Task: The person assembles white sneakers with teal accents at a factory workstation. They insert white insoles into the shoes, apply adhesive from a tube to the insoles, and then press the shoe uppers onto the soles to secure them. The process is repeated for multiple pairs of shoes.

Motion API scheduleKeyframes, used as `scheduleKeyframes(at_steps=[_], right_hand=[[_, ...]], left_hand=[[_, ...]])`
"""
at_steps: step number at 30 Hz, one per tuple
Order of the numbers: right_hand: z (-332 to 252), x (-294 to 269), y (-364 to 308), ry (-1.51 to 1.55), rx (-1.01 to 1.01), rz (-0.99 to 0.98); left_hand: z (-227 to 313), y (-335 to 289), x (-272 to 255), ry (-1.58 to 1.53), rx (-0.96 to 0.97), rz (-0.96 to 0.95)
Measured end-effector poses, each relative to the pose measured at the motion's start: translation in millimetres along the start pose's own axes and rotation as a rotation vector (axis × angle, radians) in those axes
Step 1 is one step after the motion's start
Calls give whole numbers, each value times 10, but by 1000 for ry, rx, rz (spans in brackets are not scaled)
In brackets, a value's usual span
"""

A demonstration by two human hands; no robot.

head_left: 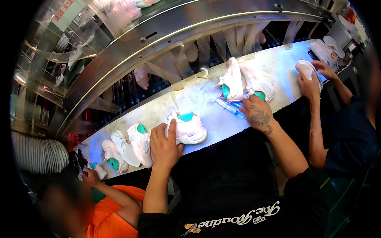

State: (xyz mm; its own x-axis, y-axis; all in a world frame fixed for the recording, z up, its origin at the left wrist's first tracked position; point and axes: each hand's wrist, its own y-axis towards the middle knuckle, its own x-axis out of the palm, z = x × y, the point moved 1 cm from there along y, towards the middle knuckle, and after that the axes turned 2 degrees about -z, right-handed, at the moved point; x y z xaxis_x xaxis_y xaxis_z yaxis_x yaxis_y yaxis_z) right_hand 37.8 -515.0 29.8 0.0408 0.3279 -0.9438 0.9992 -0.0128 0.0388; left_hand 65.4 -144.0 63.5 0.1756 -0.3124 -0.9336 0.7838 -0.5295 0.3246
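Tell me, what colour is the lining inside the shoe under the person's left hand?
Teal-green, inside a pale pink-white shoe, clearest in the head view.

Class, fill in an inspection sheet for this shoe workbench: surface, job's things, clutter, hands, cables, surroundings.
Surface: pale worktop, long, lit blue-white.
Job's things: pink-white sneaker with teal insert under the left hand; pair of sneakers by the right hand.
Clutter: blue pens; more sneakers at the left.
Hands: left rests on the sneaker; right lies beside the pens.
Cables: nothing seen.
Surroundings: conveyor housing with clear flaps; a co-worker's hand on another shoe; a person in an orange sleeve.
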Motion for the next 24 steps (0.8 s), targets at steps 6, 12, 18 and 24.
scheduleKeyframes(at_steps=[6,12,18,24], right_hand=[[275,-331,-174,-74,-49,-133],[396,-607,-478,917,329,-340],[-657,-226,-120,1668,-82,-192],[-1386,7,291,1913,-121,-102]], left_hand=[[123,28,-17,-29,-63,47],[149,-47,58,-49,-89,95],[158,-114,77,-39,-70,124],[190,-119,76,9,-45,175]])
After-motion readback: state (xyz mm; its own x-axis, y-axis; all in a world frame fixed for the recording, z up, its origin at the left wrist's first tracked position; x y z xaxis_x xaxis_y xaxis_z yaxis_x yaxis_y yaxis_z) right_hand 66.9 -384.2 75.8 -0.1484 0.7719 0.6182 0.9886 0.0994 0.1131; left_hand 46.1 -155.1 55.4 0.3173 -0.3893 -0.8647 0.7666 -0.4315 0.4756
